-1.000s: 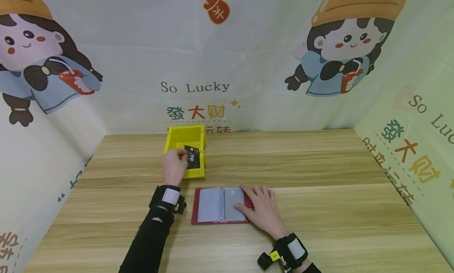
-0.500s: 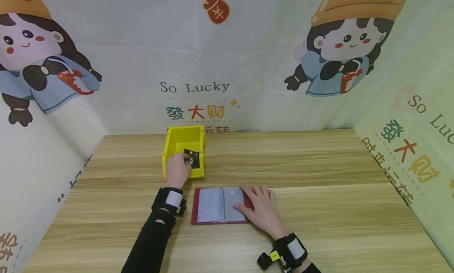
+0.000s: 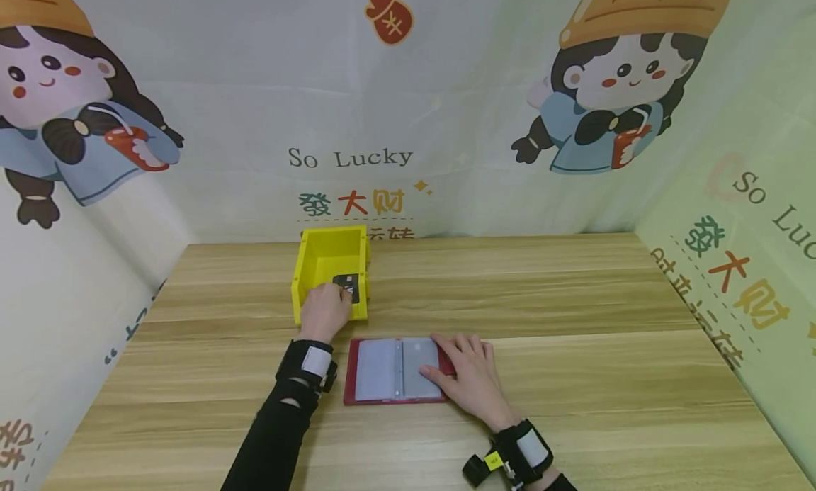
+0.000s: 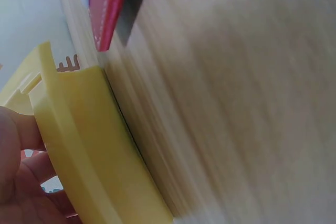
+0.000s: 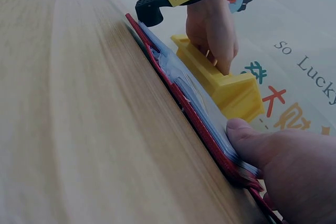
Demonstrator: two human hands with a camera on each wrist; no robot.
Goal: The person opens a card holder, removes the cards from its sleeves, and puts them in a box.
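Observation:
My left hand [image 3: 326, 312] reaches over the near wall of a yellow plastic bin [image 3: 333, 246], its fingers bent down inside. Under and beside the fingers lies a black card [image 3: 350, 287] with pale print, partly covered. The fingertips are hidden, so I cannot tell whether they pinch the card. In front of the bin a red card holder [image 3: 350, 377] lies spread flat, showing clear plastic sleeves [image 3: 377, 369]. My right hand [image 3: 474, 381] rests on its right side with fingers extended; in the right wrist view the thumb [image 5: 247, 136] presses the stacked sleeves.
The wooden table [image 3: 605, 349] runs back to a printed cloth backdrop [image 3: 472, 122], with cloth at both sides as well. The bin stands near the table's back edge, left of centre, with the card holder close in front.
My left hand has moved slightly right and toward me inside the bin. The card's far edge has shifted nearer, and the hand covers more of its print. The right hand stays in place.

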